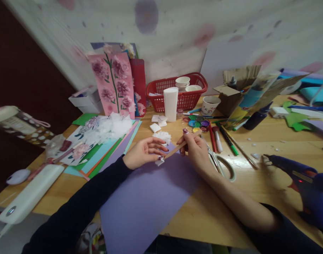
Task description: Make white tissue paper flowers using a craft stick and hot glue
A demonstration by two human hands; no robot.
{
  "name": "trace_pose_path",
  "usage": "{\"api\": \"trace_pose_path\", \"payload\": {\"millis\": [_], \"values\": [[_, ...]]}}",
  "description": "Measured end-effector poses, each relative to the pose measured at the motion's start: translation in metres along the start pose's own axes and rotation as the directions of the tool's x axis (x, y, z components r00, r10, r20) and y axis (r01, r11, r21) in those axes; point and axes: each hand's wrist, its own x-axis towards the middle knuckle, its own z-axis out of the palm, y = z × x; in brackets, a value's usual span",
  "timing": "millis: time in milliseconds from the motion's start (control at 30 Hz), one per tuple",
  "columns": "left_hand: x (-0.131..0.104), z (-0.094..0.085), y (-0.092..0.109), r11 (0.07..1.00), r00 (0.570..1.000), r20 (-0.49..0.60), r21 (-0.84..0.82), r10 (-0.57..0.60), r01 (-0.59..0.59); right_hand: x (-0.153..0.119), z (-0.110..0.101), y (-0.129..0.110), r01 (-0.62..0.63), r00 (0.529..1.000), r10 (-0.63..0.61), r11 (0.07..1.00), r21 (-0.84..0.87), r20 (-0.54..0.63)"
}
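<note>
Over a purple sheet of paper [148, 201], my left hand [144, 153] pinches a small folded white paper piece [159, 162] between thumb and fingers. My right hand [195, 151] grips a flat wooden stick [178, 149], whose lower end meets the white piece at my left fingertips. Just beyond my hands lies a ruffled white paper flower [163, 137]. Several small folded white squares [156, 127] rest behind it, near an upright white roll [171, 104]. A pair of scissors [225, 165] lies beside my right wrist, its blades partly hidden by the hand.
A blue glue gun [304, 183] with a lit red light stands at the right. Paint pots [198, 121], brushes and a paper cup [210, 105] are behind my right hand. A red basket [157, 100] holds white cups. Left are coloured papers [95, 158] and a white device [31, 194].
</note>
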Motion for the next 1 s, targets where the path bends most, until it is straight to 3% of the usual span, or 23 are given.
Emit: {"api": "trace_pose_path", "payload": {"millis": [333, 533, 800, 1000], "values": [[-0.002, 0.008, 0.000, 0.997, 0.999, -0.026, -0.076, -0.031, 0.029, -0.002, 0.001, 0.000, 0.041, 0.999, -0.041, 0.998, -0.046, 0.001], [-0.002, 0.006, -0.001, 0.991, 1.000, 0.004, -0.133, 0.010, -0.010, -0.004, 0.001, -0.003, 0.058, 0.998, -0.059, 0.998, -0.040, -0.015], [0.000, 0.001, -0.001, 0.993, 0.998, -0.056, -0.121, 0.007, -0.013, 0.003, -0.003, -0.002, 0.091, 0.985, -0.084, 0.995, 0.038, -0.151], [0.000, 0.011, 0.000, 0.989, 0.991, -0.132, -0.141, 0.024, -0.042, -0.001, -0.001, -0.001, 0.076, 0.997, -0.076, 0.996, -0.052, -0.008]]}}
